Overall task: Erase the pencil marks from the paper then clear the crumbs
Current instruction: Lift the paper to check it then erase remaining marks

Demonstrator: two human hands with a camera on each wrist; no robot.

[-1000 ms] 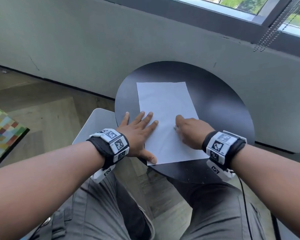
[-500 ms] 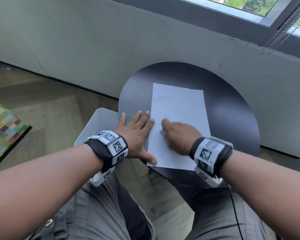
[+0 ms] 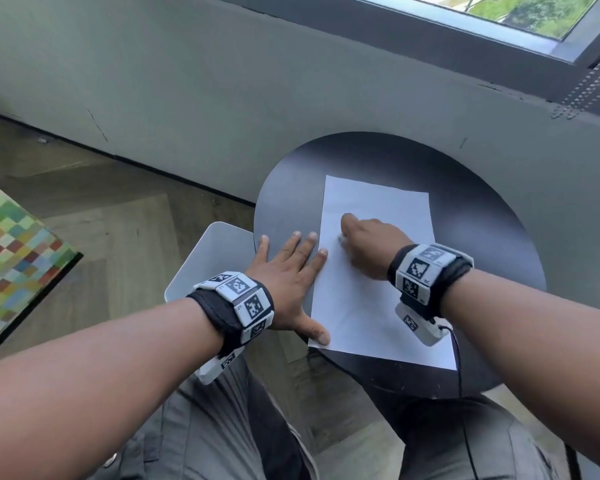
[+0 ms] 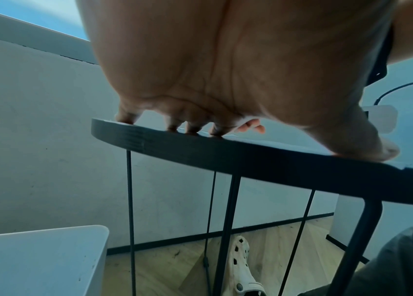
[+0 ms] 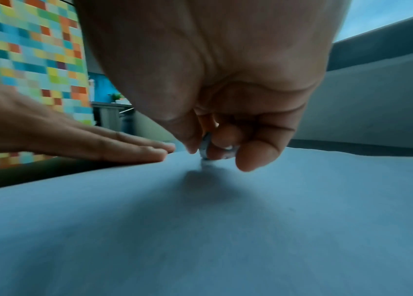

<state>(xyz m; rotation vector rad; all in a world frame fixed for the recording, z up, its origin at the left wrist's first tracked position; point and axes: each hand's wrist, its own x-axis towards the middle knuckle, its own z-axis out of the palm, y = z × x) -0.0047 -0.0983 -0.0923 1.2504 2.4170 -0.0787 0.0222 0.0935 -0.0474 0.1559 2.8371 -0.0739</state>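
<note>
A white sheet of paper [image 3: 378,271] lies on a round black table [image 3: 482,237]. My left hand [image 3: 291,271] lies flat with straight fingers on the table and the paper's left edge, its thumb on the near left corner. My right hand [image 3: 364,244] is over the upper middle of the sheet, fingers curled and pinching a small grey-white eraser [image 5: 205,148] whose tip touches the paper [image 5: 225,230]. In the left wrist view my left fingertips [image 4: 190,130] press on the tabletop rim. Pencil marks are too faint to make out.
A white stool or bin [image 3: 208,258] stands left of the table, against my left wrist. A grey wall [image 3: 222,98] and window sill run behind the table. A multicoloured panel [image 3: 11,251] sits at the far left. My knees are under the table's near edge.
My right hand with the eraser has moved away from me, up the sheet, from the lower middle to the upper middle. The left hand stays flat at the paper's left edge.
</note>
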